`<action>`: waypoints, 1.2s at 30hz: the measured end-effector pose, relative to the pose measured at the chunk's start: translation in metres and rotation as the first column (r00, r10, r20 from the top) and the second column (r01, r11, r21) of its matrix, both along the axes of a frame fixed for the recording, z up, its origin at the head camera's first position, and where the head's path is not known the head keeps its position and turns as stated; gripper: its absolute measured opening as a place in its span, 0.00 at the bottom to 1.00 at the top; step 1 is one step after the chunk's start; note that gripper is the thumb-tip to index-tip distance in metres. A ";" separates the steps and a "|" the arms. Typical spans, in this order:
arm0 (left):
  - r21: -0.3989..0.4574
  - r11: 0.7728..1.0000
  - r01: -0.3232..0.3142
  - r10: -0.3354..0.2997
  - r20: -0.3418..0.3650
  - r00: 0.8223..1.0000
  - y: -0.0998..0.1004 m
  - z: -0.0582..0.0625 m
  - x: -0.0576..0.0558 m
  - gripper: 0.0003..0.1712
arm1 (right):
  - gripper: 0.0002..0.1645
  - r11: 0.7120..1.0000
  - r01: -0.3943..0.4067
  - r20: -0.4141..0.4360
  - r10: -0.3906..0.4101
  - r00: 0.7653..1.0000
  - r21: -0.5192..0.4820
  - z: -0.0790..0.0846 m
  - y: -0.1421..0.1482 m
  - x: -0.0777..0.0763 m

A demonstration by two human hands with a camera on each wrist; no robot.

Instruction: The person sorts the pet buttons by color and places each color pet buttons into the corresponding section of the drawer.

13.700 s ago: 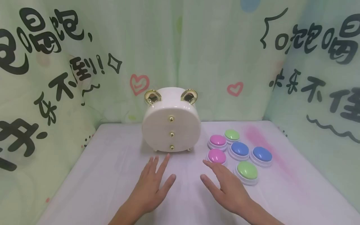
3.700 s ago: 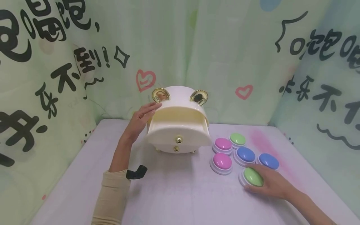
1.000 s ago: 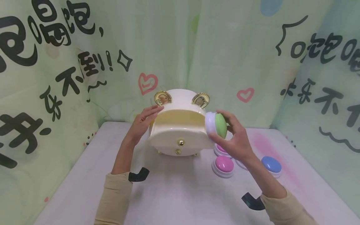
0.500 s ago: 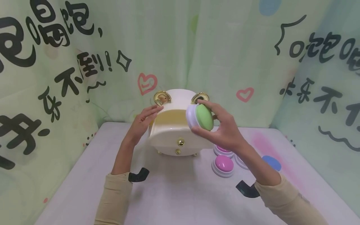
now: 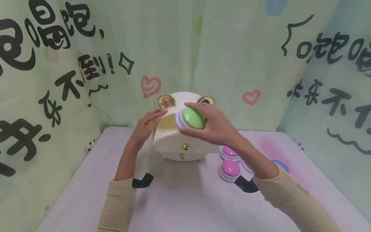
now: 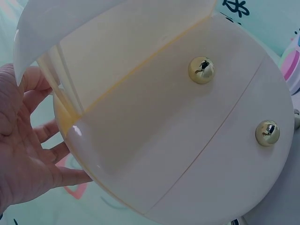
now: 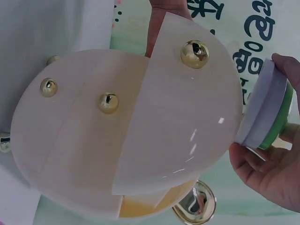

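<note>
At the frame's centre the right hand grips the green push button by its pale rim, tilted, above the open top drawer of the white cabinet. The left hand, fingers extended, rests at its left side. The button looks light, stiff, its dome probably slippery; the rim seems the surer hold. Clearly countable: one green, two pink buttons, one part-hidden blue button, three gold knobs, two gold ears.
</note>
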State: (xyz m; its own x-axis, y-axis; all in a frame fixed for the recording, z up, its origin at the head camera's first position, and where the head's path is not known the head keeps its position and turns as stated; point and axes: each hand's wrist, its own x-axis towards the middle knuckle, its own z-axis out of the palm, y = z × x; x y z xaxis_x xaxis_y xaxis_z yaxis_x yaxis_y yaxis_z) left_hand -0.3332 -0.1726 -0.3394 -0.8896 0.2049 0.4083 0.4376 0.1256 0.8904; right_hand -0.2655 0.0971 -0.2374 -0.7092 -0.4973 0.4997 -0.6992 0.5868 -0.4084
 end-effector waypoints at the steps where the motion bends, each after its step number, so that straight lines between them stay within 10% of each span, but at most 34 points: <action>1: -0.002 1.000 -0.001 0.001 0.000 1.000 0.000 0.000 0.000 0.23 | 0.47 1.000 0.001 0.006 -0.001 1.000 0.021 0.002 -0.002 -0.001; 13: -0.001 1.000 -0.007 0.007 -0.002 1.000 -0.002 0.002 -0.001 0.22 | 0.40 0.982 -0.007 0.186 -0.029 0.982 0.189 0.027 -0.027 -0.010; 36: -0.011 1.000 0.000 0.000 0.010 1.000 0.001 0.000 0.000 0.23 | 0.40 0.937 -0.012 0.219 -0.070 0.973 0.350 0.026 -0.055 -0.029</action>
